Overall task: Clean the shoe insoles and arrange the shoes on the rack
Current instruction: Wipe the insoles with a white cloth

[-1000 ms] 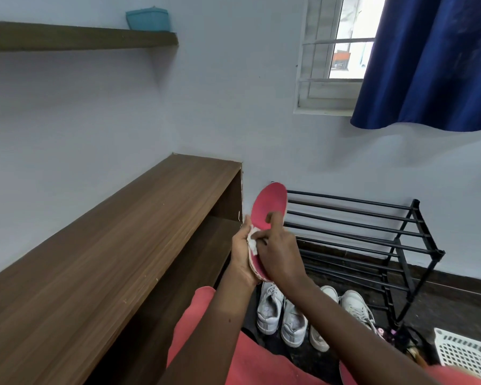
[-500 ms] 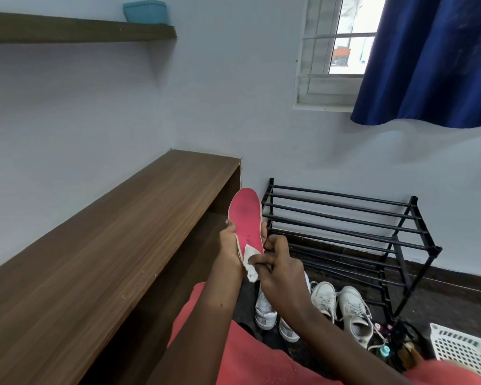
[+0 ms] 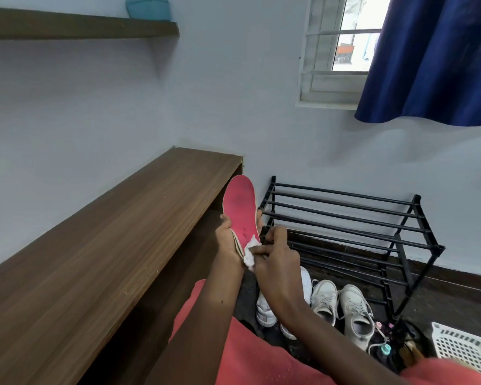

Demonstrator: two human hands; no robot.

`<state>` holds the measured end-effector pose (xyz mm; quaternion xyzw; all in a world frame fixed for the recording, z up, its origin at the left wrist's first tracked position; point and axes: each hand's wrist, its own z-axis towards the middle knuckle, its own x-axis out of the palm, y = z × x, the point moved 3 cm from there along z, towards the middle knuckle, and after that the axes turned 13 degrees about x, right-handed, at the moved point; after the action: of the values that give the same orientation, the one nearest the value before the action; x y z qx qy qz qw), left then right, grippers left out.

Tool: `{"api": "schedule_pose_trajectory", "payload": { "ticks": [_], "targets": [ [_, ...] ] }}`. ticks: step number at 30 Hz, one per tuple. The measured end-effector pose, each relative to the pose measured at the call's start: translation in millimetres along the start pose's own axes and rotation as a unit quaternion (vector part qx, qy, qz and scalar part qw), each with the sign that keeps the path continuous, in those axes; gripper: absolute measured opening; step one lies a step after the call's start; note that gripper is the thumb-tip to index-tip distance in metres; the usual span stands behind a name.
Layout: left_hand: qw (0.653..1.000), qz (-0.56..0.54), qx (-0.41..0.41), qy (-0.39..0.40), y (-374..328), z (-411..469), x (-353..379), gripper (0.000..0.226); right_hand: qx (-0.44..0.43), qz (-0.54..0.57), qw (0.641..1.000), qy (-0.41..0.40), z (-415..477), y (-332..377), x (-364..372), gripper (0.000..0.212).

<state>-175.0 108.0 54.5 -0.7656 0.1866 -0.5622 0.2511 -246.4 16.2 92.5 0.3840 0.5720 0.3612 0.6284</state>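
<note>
A pink insole (image 3: 239, 207) stands upright in front of me, toe end up, and my left hand (image 3: 228, 240) grips it from behind at its lower half. My right hand (image 3: 275, 257) pinches a small white wipe (image 3: 250, 252) against the insole's heel end. The black metal shoe rack (image 3: 345, 215) stands bare against the wall behind my hands. On the floor below it lie white sneakers (image 3: 353, 309), partly hidden by my right forearm.
A long wooden bench (image 3: 109, 245) runs along the left wall under a wooden shelf (image 3: 75, 26) with a teal box (image 3: 147, 6). A white plastic basket (image 3: 467, 348) and small bottles (image 3: 383, 348) sit on the floor at the right. A blue curtain (image 3: 433, 56) hangs by the window.
My right hand has slid the white wipe down the insole from its middle toward the heel. The insole has turned to face me more squarely, shifting left.
</note>
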Motion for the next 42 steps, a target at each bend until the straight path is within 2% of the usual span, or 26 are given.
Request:
{"api": "schedule_pose_trajectory", "payload": {
  "ticks": [3,5,10,14,16,19,23,27,31,36,42],
  "targets": [
    [0.994,0.1,0.008,0.048,0.5,-8.5,-5.2,0.043,-0.007,0.011,1.0,0.017,-5.2,-0.1,3.1,0.035],
    [0.989,0.131,0.003,0.069,-2.7,-8.5,-0.6,0.045,-0.022,0.003,1.0,0.016,-0.9,2.6,3.6,0.034],
    [0.998,0.069,-0.005,-0.005,10.1,-7.2,9.1,0.046,-0.054,-0.029,0.998,-0.023,34.3,12.2,6.1,0.035],
    [0.996,0.078,-0.025,0.022,17.9,-11.7,11.6,0.049,-0.048,-0.032,0.998,-0.031,46.4,11.5,4.2,0.033],
    [0.996,0.082,-0.002,0.018,11.7,-13.5,11.5,0.054,-0.054,-0.03,0.998,-0.018,36.9,8.2,2.3,0.033],
    [0.993,0.109,-0.009,0.039,11.0,-13.5,5.4,0.042,-0.056,-0.006,0.998,0.011,15.0,0.5,-0.6,0.035],
    [0.988,0.143,-0.022,0.058,9.1,-19.5,4.2,0.044,-0.06,-0.027,0.997,0.031,-0.3,-13.6,-4.0,0.034],
    [0.992,0.094,-0.049,0.063,14.4,-21.5,7.1,0.045,-0.048,-0.076,0.996,-0.007,16.1,-20.1,-7.0,0.034],
    [0.992,0.071,-0.065,0.087,22.6,-25.0,4.6,0.045,-0.088,-0.17,0.981,-0.031,42.1,-5.4,-10.9,0.031],
    [0.99,0.093,-0.038,0.098,21.3,-24.9,3.8,0.04,-0.034,-0.124,0.989,-0.078,72.7,4.2,-26.1,0.035],
    [0.998,0.046,-0.023,0.046,14.0,-13.7,-1.2,0.052,-0.086,-0.135,0.987,-0.017,24.0,1.3,-12.7,0.029]
  ]
}}
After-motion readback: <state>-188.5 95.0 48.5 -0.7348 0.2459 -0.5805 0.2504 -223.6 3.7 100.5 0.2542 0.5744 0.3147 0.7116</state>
